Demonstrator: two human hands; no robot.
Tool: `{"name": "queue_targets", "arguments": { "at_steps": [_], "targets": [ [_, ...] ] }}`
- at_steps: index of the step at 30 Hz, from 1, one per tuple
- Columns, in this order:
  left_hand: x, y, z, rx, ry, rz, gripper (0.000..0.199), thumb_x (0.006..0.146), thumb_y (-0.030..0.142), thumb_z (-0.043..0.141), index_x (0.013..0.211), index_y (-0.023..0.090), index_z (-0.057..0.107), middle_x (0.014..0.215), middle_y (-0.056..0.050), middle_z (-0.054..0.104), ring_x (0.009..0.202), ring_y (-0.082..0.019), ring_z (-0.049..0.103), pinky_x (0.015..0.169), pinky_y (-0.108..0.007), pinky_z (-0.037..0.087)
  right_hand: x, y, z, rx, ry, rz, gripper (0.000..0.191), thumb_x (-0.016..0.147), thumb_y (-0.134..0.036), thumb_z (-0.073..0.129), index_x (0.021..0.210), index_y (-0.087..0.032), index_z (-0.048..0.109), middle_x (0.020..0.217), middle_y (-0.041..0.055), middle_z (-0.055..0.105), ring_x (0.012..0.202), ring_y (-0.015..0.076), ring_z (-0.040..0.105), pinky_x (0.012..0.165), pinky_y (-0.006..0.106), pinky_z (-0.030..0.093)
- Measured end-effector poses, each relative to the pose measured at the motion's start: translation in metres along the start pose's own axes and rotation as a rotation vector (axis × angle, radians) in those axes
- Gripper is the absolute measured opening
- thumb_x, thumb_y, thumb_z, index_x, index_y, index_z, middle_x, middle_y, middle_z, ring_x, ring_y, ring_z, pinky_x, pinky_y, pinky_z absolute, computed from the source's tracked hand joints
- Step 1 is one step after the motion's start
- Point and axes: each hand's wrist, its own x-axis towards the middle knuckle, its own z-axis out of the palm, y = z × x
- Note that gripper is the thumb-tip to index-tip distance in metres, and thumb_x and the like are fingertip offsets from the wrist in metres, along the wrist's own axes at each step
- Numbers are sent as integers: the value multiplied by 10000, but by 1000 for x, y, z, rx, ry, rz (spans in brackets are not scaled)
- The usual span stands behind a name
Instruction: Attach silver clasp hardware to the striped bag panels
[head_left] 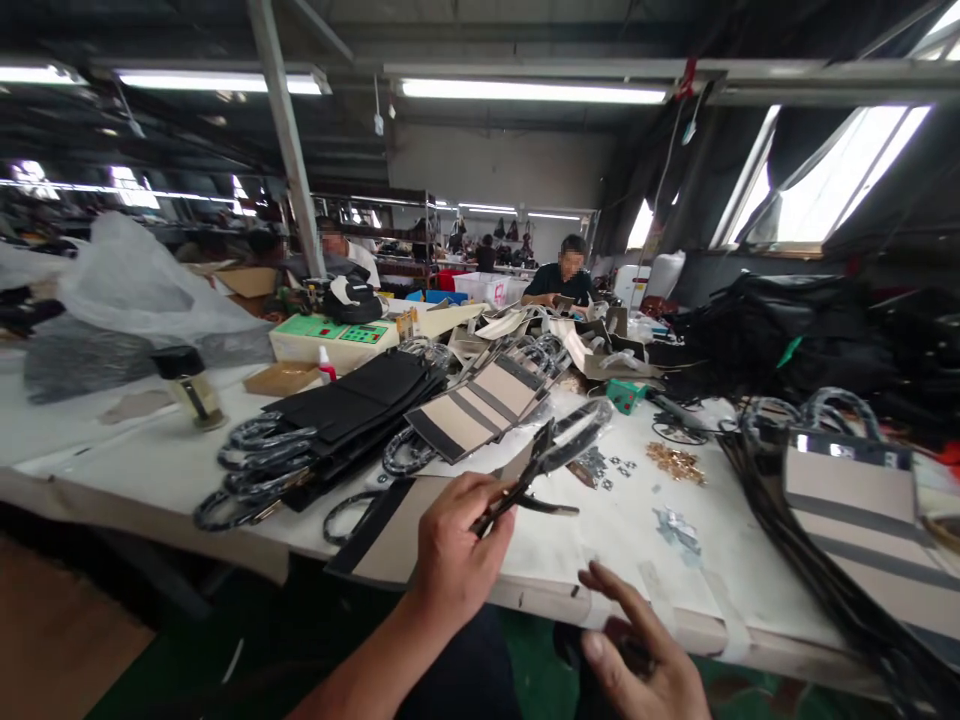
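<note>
- Black panel [541, 450] is being held tilted above the bench [619, 535], near mid-view, its plastic-wrapped handle [574, 452] being pointed toward two o'clock.
- A narrow grip is being formed by the left hand [459, 535], the panel's lower end being pinched between thumb and fingers.
- A wide grip is being shown by the right hand [649, 650], at four o'clock from the left; whether anything is being cupped by its curled fingers, one cannot tell.
- Snagging is being risked toward twelve o'clock: the handle could be caught on the striped panel [480, 405] by a careless swing.
- Silver hardware [595, 468] and brass pieces [675, 463] are being left exposed at three o'clock from the held panel; a low sweep could scatter them.
- At nine o'clock from the left hand, a beige panel [397, 530] is seemingly being overhung past the near edge; a forearm nudge could tip it off.
- Room for moving is being offered toward four o'clock, bounded by the near edge, the hardware and the right-hand stack [847, 490].
</note>
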Motion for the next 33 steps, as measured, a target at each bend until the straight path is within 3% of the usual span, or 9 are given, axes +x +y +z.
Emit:
{"name": "queue_targets", "arguments": {
  "at_steps": [6, 9, 12, 17, 21, 24, 27, 30, 33],
  "targets": [
    [3, 51, -22, -114, 173, -10, 171, 968, 267, 654, 1088, 227, 770, 1031, -57, 717, 960, -191, 687, 830, -282, 572, 26, -53, 56, 168, -255, -214, 867, 758, -520, 859, 1508, -253, 516, 771, 6, 666, 581, 175, 547, 519, 281, 499],
    [1, 70, -29, -123, 151, 0, 179, 942, 306, 687, 1085, 241, 773, 1086, -68, 713, 1008, -213, 697, 855, -303, 594, 28, -70, 77, 202, -257, -401, 669, 781, -432, 832, 1393, -280, 609, 976, 57, 725, 828, 247, 689, 731, 333, 612],
    [0, 78, -30, -84, 140, 118, 296, 930, 372, 685, 1206, 280, 740, 1159, -83, 696, 1079, -251, 685, 891, -357, 606, 26, -81, 75, 220, -172, -433, 580, 753, -441, 843, 1290, -294, 680, 1116, 84, 739, 1055, 324, 708, 880, 382, 627],
    [-5, 80, -16, -136, 90, 297, 476, 1015, 580, 472, 1382, 322, 630, 1327, -124, 643, 1236, -329, 623, 1013, -506, 568, 32, -103, 28, 185, -147, -353, 466, 809, -473, 816, 1211, -246, 748, 1107, 105, 772, 997, 330, 735, 827, 370, 646],
    [-9, 69, -14, -203, 126, 282, 375, 1021, 447, 537, 1363, 329, 635, 1368, -107, 619, 1290, -316, 587, 1053, -496, 542, 50, -133, -41, 123, -133, -318, 415, 836, -490, 791, 1162, -233, 799, 1075, 96, 791, 934, 324, 744, 794, 371, 646],
    [-9, 46, -22, -221, 256, 130, 318, 966, 333, 647, 1277, 282, 690, 1340, -104, 630, 1272, -303, 593, 1080, -453, 517, 60, -155, -101, -26, -215, -311, 371, 791, -439, 833, 1108, -246, 831, 969, 91, 795, 911, 343, 740, 762, 375, 637],
    [-2, 22, -29, -506, 311, -169, 376, 961, 451, 651, 1258, 225, 694, 1278, -116, 673, 1202, -290, 640, 1056, -427, 530, 63, -171, -141, -149, -433, -187, 298, 791, -388, 832, 1028, -208, 844, 864, 92, 772, 806, 311, 726, 683, 347, 608],
    [4, 11, -29, -926, 6, -363, 703, 947, 746, 483, 1353, 200, 659, 1331, -173, 678, 1251, -348, 631, 1042, -500, 535, 66, -175, -146, -172, -620, -48, 217, 815, -372, 805, 892, -171, 831, 799, 67, 734, 665, 210, 650, 588, 274, 525],
    [3, 12, -28, -1042, -490, -321, 950, 774, 894, 583, 1394, 178, 660, 1395, -202, 652, 1307, -409, 592, 1096, -530, 479, 69, -165, -130, -105, -767, 112, 226, 808, -356, 785, 912, -159, 823, 788, 54, 722, 623, 162, 594, 557, 238, 463]
  ]
}}
